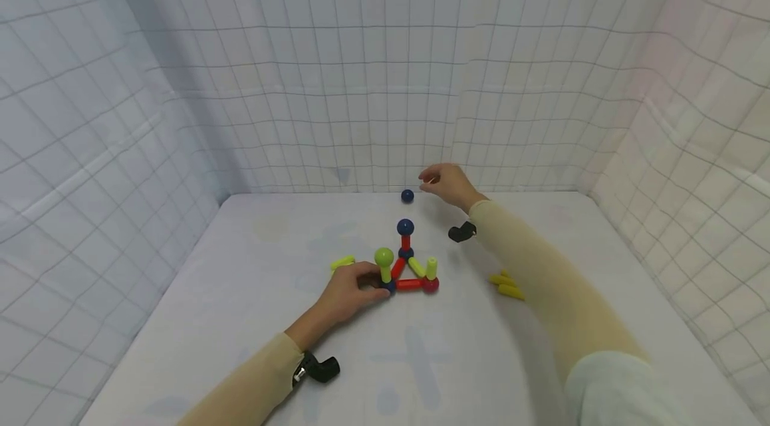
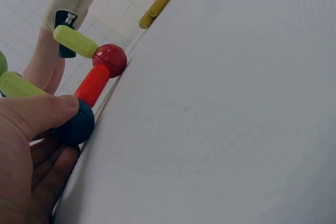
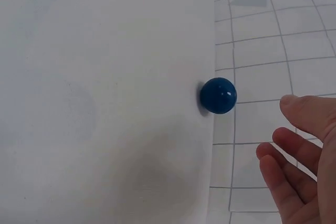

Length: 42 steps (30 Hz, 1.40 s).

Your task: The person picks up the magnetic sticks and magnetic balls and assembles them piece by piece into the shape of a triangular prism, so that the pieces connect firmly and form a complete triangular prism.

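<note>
A triangle of red rods [image 1: 410, 284] and a yellow-green rod, joined by balls, lies on the table. My left hand [image 1: 351, 291] pinches its dark blue corner ball [image 2: 77, 124] between thumb and fingers. From that corner rises a yellow-green rod topped by a green ball [image 1: 383, 257]. The red corner ball [image 1: 430, 284] carries an upright yellow-green rod [image 1: 432, 268]; the back corner bears a red rod with a dark blue ball [image 1: 406, 227] on top. Beside a loose blue ball [image 3: 218, 95] near the table's far edge, my right hand [image 1: 450, 185] hovers, fingers loosely bent, not touching it.
Several yellow rods [image 1: 507, 284] lie on the right, partly under my right forearm. A yellow-green rod [image 1: 343, 262] lies just behind my left hand. White grid-patterned cloth [image 1: 385, 78] walls the table [image 1: 271, 232] at the back and sides.
</note>
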{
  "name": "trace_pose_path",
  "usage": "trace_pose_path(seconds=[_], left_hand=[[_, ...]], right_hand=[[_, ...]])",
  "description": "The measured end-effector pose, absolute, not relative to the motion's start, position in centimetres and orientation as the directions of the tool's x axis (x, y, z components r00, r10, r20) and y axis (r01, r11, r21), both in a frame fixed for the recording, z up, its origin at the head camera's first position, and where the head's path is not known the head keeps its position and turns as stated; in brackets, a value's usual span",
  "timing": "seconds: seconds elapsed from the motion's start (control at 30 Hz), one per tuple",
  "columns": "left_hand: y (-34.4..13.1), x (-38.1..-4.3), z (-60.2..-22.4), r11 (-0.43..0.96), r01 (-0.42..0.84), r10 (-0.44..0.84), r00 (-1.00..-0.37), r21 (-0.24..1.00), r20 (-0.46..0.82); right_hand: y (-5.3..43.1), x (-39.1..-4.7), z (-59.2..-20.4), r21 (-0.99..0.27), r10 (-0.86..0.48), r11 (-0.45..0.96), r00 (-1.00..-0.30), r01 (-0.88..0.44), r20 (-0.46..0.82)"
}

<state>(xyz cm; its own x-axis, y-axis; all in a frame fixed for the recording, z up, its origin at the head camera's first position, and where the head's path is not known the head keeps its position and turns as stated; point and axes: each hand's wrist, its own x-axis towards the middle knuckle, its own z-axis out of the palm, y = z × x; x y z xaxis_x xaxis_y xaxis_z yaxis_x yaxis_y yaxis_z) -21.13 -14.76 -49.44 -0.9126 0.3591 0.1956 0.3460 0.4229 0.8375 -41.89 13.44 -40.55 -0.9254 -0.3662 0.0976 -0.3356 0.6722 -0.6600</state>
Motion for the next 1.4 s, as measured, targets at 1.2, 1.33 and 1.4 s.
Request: trace_pose_path(seconds=[1.2, 1.33, 1.4], left_hand=[[-14.9, -21.0, -49.2, 0.431, 0.352, 0.361, -0.911, 0.831, 0.199], [-14.9, -21.1, -49.3, 0.418, 0.357, 0.372, -0.906, 0.835, 0.202], [-14.9, -21.1, -49.2, 0.419, 0.356, 0.375, -0.906, 0.836, 0.197]], right_hand=[[10.1, -42.7, -43.8, -0.527, -0.459, 0.739, -0.886, -0.421, 0.064], [9.8, -43.2, -44.1, -0.519, -0.459, 0.742, -0.886, -0.425, 0.068], [9.6, -43.4, -44.4, -0.51, -0.457, 0.748, -0.887, -0.426, 0.07]])
